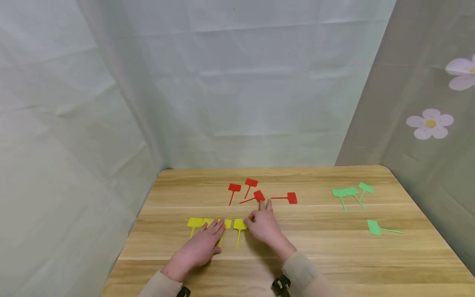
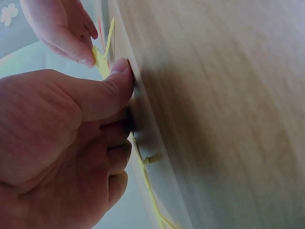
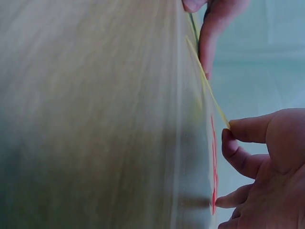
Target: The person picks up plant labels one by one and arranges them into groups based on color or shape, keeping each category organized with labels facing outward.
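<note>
My right hand [image 1: 265, 227] pinches the head of a yellow plant label [image 1: 239, 224] between thumb and index finger. In the right wrist view this label [image 3: 214, 99] slants, its pinched edge raised off the wooden table. The other right fingers reach toward a red label [image 1: 258, 195] behind. To the left, my left hand [image 1: 202, 247] rests with extended fingers over a row of yellow labels, pressing them to the table. The leftmost label [image 1: 195, 222] shows most of its head, while others are partly hidden under the fingers.
Several red labels [image 1: 292, 198] lie scattered at the back middle of the wooden table [image 1: 315, 255]. Several green labels [image 1: 339, 192] are on the right side, one green label [image 1: 374, 227] apart and nearer. Pale cloth [image 1: 241, 82] hangs around the back and sides.
</note>
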The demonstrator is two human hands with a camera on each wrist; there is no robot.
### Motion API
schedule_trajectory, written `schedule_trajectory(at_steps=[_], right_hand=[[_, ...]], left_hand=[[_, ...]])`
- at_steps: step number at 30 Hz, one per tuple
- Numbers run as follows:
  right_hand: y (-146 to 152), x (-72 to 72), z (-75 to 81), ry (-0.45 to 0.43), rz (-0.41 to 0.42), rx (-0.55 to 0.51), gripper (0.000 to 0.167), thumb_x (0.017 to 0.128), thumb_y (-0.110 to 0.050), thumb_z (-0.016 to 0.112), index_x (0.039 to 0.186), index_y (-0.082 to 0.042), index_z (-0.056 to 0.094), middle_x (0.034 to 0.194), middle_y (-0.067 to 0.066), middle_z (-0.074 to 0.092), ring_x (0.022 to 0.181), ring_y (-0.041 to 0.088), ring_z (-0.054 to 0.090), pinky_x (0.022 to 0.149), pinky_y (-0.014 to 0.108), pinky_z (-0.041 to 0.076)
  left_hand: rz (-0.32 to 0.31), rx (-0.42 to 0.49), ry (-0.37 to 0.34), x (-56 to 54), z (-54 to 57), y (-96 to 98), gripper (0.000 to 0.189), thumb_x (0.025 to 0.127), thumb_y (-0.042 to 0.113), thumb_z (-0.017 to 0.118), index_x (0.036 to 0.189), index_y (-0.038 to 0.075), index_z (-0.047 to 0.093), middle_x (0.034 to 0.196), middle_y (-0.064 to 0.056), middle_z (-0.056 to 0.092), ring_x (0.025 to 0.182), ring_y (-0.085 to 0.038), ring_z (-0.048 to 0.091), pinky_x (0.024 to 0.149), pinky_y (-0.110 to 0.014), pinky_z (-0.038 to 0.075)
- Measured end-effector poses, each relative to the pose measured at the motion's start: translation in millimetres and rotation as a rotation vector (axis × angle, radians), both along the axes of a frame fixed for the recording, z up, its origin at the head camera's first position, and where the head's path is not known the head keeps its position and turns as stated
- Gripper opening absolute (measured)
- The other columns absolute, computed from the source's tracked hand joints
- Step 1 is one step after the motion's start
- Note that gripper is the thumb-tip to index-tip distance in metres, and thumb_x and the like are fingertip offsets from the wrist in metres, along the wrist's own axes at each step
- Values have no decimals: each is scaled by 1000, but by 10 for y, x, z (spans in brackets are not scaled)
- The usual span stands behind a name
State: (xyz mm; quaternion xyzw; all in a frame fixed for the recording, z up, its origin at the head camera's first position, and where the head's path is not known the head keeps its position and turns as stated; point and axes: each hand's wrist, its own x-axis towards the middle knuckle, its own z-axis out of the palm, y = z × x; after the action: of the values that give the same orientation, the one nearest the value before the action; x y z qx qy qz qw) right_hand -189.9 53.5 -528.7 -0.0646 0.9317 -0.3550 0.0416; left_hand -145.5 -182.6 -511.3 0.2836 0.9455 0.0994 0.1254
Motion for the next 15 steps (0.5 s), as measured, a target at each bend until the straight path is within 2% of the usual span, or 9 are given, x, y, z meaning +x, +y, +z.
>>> schedule_trajectory(at_steps=[8, 15], right_hand=[[-49, -28, 14, 32, -6, 77, 25, 98, -26, 76, 75, -18, 73, 164, 37, 34, 158, 57, 10, 126, 62, 25], [-80, -46, -4, 30, 2, 130, 27, 98, -28, 76, 73, -18, 73, 164, 37, 34, 158, 58, 11, 127, 61, 25]], left_hand=[[10, -2, -7, -3, 34, 10, 68, 101, 18, 74, 157, -7, 47, 168, -21, 39, 156, -41, 35, 125, -62, 28], [20, -10, -20, -16, 13, 11, 68, 101, 18, 74, 157, -6, 47, 169, -20, 39, 156, -40, 35, 126, -61, 27]])
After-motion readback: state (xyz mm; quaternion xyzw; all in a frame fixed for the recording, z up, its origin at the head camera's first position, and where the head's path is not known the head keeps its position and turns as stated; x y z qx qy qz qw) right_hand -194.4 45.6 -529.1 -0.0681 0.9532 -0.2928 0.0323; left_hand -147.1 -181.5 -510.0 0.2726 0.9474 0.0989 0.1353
